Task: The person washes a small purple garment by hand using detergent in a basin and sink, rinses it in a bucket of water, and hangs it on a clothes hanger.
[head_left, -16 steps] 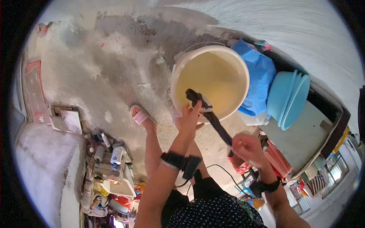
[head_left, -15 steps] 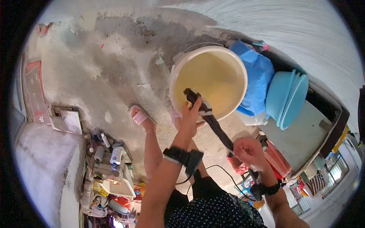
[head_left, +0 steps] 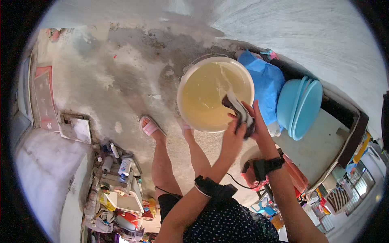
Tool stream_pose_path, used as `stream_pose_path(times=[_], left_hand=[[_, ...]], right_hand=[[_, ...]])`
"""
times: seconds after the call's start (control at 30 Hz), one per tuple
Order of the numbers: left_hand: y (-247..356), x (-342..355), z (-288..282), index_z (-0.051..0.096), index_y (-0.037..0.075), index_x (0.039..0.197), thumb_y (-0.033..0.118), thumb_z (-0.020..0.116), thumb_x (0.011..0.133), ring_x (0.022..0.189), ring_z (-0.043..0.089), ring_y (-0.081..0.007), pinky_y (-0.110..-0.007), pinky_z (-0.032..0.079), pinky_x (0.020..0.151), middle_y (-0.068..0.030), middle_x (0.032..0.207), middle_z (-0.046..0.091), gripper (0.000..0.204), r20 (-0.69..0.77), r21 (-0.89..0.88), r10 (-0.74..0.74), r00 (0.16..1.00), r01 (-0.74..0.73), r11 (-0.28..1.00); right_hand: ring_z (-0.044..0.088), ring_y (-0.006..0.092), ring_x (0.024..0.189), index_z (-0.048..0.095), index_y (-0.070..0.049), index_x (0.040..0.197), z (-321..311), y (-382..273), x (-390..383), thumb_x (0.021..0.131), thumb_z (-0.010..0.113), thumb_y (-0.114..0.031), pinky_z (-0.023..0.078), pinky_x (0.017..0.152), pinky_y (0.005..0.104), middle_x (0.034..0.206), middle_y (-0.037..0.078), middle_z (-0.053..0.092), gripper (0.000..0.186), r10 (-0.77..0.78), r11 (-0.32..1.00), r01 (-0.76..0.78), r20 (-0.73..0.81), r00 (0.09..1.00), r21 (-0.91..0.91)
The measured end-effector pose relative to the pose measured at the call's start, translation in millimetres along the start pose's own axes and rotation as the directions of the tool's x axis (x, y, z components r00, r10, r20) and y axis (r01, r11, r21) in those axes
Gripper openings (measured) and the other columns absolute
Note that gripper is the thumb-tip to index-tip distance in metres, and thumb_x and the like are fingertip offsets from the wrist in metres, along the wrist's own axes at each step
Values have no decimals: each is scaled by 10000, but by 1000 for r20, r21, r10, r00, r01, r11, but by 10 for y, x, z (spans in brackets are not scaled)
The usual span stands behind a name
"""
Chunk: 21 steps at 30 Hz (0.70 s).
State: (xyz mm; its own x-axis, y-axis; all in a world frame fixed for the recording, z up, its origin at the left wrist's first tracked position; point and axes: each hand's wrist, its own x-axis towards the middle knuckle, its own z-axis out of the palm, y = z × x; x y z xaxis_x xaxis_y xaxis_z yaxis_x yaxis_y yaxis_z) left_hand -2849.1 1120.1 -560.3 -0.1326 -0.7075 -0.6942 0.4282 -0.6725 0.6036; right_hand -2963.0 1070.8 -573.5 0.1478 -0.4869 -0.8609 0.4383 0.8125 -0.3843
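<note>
A dark brown and white piece of cloth [head_left: 231,106], narrow and bunched, is gripped between my two hands at the near right rim of a white bucket [head_left: 180,106]. My left hand [head_left: 232,139] closes round its lower part. My right hand [head_left: 259,123] holds the same cloth from the right, fingers pointing up along it. The cloth's free end hangs over cloudy yellowish water [head_left: 204,95]. Pale streaks cross the water above that end. Which kind of cloth item it is cannot be made out.
A blue plastic bag [head_left: 263,81] lies against the bucket's right side. Beyond it, light-blue basins [head_left: 306,109] stand on edge by a pale board [head_left: 320,143]. Bottles [head_left: 124,167] and clutter crowd the lower left. My sandalled foot [head_left: 150,126] is on the concrete floor [head_left: 101,93].
The cloth was stretched long between my hands; now it is bunched. My right hand has moved up and left to the bucket rim, and my left hand has shifted right and nearer.
</note>
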Motion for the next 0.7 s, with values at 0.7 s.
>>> stream_pose_path(times=[0.7], left_hand=[[113,259,211,324,30,1137,282,527,887,927,457,-174,-293,407,824,-102,1025,443,409,-268,-326,-56,962,-36,945]], right_hand=[[502,216,919,456,0,1092,275,183,-249,943,367,-356,398,828,318,955,118,528,396,-578,378,355,82,812,-855]])
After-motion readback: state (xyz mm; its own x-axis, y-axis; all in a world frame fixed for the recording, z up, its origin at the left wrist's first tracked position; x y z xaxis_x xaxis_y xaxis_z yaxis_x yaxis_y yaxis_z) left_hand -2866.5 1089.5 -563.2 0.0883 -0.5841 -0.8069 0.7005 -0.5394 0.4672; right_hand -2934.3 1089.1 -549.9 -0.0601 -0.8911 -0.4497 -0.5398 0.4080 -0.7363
